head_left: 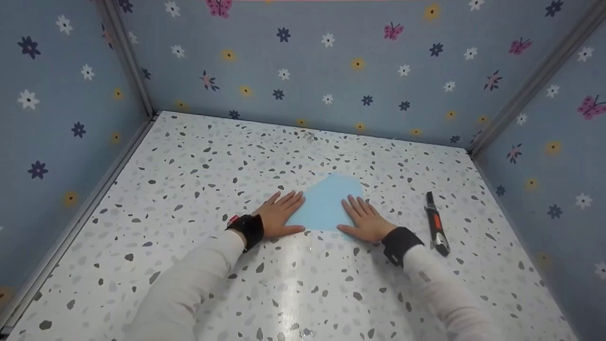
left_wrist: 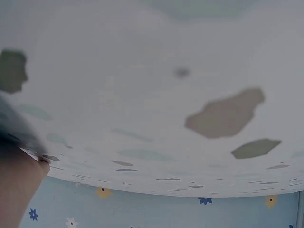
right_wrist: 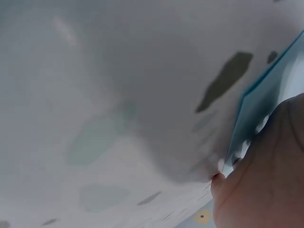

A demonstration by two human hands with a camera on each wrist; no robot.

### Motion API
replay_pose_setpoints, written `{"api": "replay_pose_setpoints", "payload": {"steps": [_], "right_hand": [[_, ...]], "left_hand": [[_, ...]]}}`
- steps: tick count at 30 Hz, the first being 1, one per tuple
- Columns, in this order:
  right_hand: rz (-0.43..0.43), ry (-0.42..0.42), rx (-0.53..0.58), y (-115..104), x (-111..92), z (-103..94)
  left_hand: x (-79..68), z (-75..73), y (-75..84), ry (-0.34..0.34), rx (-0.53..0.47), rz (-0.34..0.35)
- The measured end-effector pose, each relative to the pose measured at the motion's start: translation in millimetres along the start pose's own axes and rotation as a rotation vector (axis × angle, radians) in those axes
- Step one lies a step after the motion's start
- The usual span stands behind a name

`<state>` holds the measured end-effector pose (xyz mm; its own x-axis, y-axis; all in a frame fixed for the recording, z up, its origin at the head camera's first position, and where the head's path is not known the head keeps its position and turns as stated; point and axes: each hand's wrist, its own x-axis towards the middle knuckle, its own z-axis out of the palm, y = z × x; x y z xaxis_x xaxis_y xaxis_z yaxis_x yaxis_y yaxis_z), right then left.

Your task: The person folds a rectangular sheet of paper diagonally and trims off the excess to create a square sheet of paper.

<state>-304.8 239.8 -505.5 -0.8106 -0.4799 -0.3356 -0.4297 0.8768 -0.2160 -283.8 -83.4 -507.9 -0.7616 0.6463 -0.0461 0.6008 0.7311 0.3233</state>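
A light blue sheet point(head_left: 325, 203) with an irregular, angled outline lies flat on the speckled tabletop point(head_left: 199, 189). My left hand point(head_left: 282, 216) rests palm down at its left edge, fingers straight and spread. On the opposite side, my right hand point(head_left: 365, 222) presses down on the right edge, its fingers also extended. In the right wrist view the sheet's edge point(right_wrist: 251, 92) shows beside the right hand point(right_wrist: 266, 175). The left wrist view catches only part of the left hand point(left_wrist: 19, 187) low at the left, over the tabletop.
To the right of my right hand lies a utility knife point(head_left: 436, 225) with a black and red body. Flower-patterned panels point(head_left: 303, 61) wall in the table at the back and both sides. Metal rails point(head_left: 128, 57) run along their corners.
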Motion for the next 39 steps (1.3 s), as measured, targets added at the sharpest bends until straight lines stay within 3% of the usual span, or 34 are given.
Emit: {"api": "replay_pose_setpoints", "payload": {"steps": [9, 19, 26, 30, 39], "right_hand": [[0.012, 0.041, 0.054, 27, -19, -0.1], [0.068, 0.086, 0.096, 44, -42, -5.5], [0.092, 0.101, 0.075, 60, -48, -2.8], [0.09, 0.116, 0.067, 63, -50, -3.4], [0.034, 0.178, 0.088, 58, -53, -9.3]], "left_hand": [[4.7, 10.0, -8.9, 0.016, 0.019, 0.0], [-1.0, -4.1, 2.0, -0.005, 0.007, 0.004], [8.7, 16.2, -15.5, 0.006, 0.033, 0.002], [13.0, 21.6, -21.5, 0.012, 0.061, 0.004], [12.5, 21.2, -19.1, 0.01, 0.086, -0.005]]}}
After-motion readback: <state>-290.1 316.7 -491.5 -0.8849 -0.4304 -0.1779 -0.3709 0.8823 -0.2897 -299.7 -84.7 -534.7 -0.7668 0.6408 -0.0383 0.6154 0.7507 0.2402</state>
